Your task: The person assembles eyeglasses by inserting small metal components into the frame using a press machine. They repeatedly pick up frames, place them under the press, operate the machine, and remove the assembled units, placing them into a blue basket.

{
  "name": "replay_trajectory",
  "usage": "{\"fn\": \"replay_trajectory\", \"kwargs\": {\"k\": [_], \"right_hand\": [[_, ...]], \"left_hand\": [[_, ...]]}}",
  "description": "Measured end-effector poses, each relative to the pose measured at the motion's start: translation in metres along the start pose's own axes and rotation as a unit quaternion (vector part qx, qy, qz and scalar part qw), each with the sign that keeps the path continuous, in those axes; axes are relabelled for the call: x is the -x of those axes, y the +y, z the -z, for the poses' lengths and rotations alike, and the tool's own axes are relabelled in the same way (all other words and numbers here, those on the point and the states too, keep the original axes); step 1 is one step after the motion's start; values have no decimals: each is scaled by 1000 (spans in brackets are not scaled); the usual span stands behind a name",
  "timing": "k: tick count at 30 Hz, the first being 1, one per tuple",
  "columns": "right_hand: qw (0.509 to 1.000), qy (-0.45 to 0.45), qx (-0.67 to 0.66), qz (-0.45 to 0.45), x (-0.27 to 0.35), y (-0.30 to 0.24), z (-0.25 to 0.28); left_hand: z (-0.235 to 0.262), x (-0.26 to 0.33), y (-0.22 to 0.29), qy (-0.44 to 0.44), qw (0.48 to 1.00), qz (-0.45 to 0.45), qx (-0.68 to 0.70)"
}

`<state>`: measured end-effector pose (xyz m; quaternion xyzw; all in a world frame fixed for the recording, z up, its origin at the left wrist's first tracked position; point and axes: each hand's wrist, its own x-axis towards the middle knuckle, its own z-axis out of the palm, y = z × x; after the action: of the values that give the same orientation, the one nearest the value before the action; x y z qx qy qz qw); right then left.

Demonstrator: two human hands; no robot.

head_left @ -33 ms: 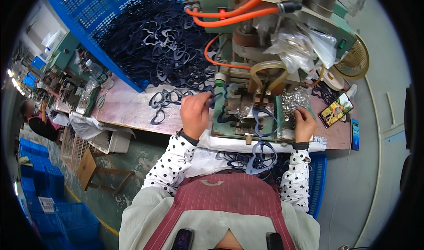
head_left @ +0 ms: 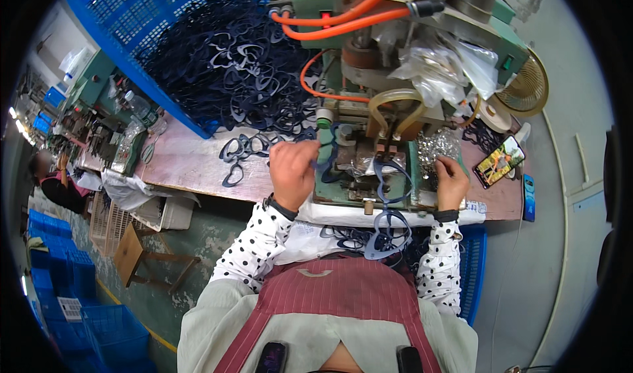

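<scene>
Blue plastic crate (head_left: 99, 17) at far left, tilted onto the bench, w/ a big heap of dark navy frame-shaped loops (head_left: 224, 63) spilling out; most of the stock looks unprocessed. A few loose loops (head_left: 241, 152) lie on the pinkish benchtop (head_left: 184, 165) just beside the left hand (head_left: 293, 172). L hand fingers closed around one navy loop at the green bench press (head_left: 356, 169), feeding it in. Another loop (head_left: 389, 178) sits on the fixture; finished ones (head_left: 386, 238) hang below the bench edge toward the lap, so judged early-to-mid batch. Right hand (head_left: 452, 182) rests on the press's right side, pinching at silvery foil-like bits (head_left: 438, 145); can't tell if it grips any. Clear plastic bags (head_left: 442, 63) on the machine top. Phone (head_left: 500, 161), bright screen, far right.
</scene>
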<state>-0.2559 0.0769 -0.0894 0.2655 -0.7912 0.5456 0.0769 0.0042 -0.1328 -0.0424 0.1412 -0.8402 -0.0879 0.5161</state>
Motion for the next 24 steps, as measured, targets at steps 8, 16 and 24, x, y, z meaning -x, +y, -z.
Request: {"fn": "replay_trajectory", "kwargs": {"k": [8, 16, 24], "right_hand": [[963, -147, -226, -28, 14, -111, 3], [950, -170, -252, -69, 23, -124, -19], [945, -157, -278, -77, 23, -135, -29]], "left_hand": [[-10, -23, 74, -57, 970, -212, 101], [-20, -22, 78, -134, 931, -239, 242], [-2, -21, 85, -130, 909, -297, 261]]}}
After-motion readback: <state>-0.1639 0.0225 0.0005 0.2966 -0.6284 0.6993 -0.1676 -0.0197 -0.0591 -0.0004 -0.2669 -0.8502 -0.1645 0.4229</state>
